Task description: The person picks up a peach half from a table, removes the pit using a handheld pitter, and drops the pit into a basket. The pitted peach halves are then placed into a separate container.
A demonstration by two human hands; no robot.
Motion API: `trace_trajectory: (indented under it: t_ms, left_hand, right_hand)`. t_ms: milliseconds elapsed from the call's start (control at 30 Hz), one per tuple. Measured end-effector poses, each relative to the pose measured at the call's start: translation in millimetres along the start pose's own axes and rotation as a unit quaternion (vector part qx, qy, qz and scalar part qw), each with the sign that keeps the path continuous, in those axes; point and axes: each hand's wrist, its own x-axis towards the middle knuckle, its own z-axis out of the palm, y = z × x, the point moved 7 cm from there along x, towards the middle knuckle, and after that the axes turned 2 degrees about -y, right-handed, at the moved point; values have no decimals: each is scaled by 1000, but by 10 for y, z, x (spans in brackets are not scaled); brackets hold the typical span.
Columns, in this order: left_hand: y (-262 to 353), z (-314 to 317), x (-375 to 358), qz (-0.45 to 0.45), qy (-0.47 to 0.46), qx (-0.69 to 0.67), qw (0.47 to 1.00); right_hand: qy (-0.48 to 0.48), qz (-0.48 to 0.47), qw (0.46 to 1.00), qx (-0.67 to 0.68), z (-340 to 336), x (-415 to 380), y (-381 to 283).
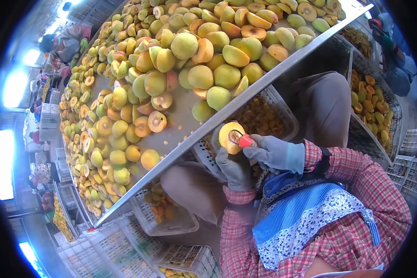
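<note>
My left hand (236,171), in a grey glove, is closed around a halved yellow peach (228,135) with its cut face turned up. My right hand (275,153), gloved in grey with a blue cuff, grips a pitting tool with a red handle (246,140). The tool's thin curved metal loop rests against the middle of the cut peach face. Both hands are just off the metal rim (194,136) of the sorting table, above a crate (289,118) holding small orange-brown pieces, which I cannot make out clearly.
Whole and halved peaches (201,76) are heaped across the table. More crates stand around my legs: one with orange pieces (164,227) at lower left, one with peach halves (370,106) at right. White crates (111,250) are at bottom left. Other people (72,44) sit farther off.
</note>
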Motion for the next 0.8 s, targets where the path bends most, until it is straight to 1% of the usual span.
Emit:
trace_trajectory:
  t_ms: [67, 133, 167, 200, 233, 267, 300, 333, 367, 400, 433, 467, 500, 533, 567, 600, 667, 700, 733, 767, 800]
  left_hand:
    - [-32, -34, -15, -9, 31, 3, 999]
    - [-99, -138, 6, -25, 38, 5, 999]
    - [-134, -188, 19, -40, 44, 7, 998]
    - [-144, -199, 29, -42, 46, 5, 998]
    - [-109, -231, 50, -18, 65, 31, 997]
    - [-63, -268, 78, 7, 83, 57, 995]
    - [-57, -322, 103, 7, 85, 58, 995]
    - [-18, -349, 144, 22, 61, 156, 986]
    - [20, -359, 179, 37, 38, 252, 966]
    - [83, -318, 213, 36, 40, 254, 966]
    - [134, -272, 260, 2, 76, 226, 971]
    - [142, -275, 283, -32, 112, 197, 974]
    - [83, -388, 311, -33, 114, 199, 973]
    - [106, -502, 359, 35, 113, 298, 947]
    - [136, -580, 389, 105, 111, 393, 907]
    - [152, -582, 375, 108, 112, 396, 905]
    - [174, -472, 308, 131, 84, 579, 800]
    - [196, -472, 291, 135, 84, 582, 797]
    - [217, -431, 280, 145, 74, 657, 736]
    - [221, -387, 287, 155, 64, 725, 668]
    - [199, -440, 310, 157, 64, 727, 665]
  right_hand:
    - [-5, 0, 1000, 15, -1, 31, 18]
    - [-42, 1, 999, -33, -15, 88, 19]
    - [-41, 2, 999, -32, -46, 115, 20]
    - [-45, 8, 996, -81, -69, 137, 31]
    - [-51, 14, 990, -131, -77, 158, 39]
    - [-54, 15, 990, -132, -83, 183, 30]
    - [-66, 42, 986, -145, -72, 200, 65]
    - [-78, 69, 982, -159, -66, 212, 102]
    - [-81, 70, 981, -160, -67, 237, 111]
    - [-104, 82, 976, -175, -46, 253, 153]
    - [-125, 93, 970, -189, -35, 263, 184]
    - [-126, 93, 970, -188, -50, 282, 175]
    - [-127, 91, 967, -200, -56, 305, 165]
    - [-127, 87, 965, -213, -62, 320, 153]
    - [-130, 84, 964, -214, -66, 353, 158]
    - [-128, 96, 965, -209, -76, 397, 212]
    - [-126, 102, 965, -205, -106, 490, 296]
    - [-122, 67, 963, -231, -110, 539, 270]
    - [-117, 31, 960, -254, -111, 576, 236]
    - [-117, 26, 960, -254, -123, 604, 232]
    - [-118, 39, 960, -251, -127, 615, 239]
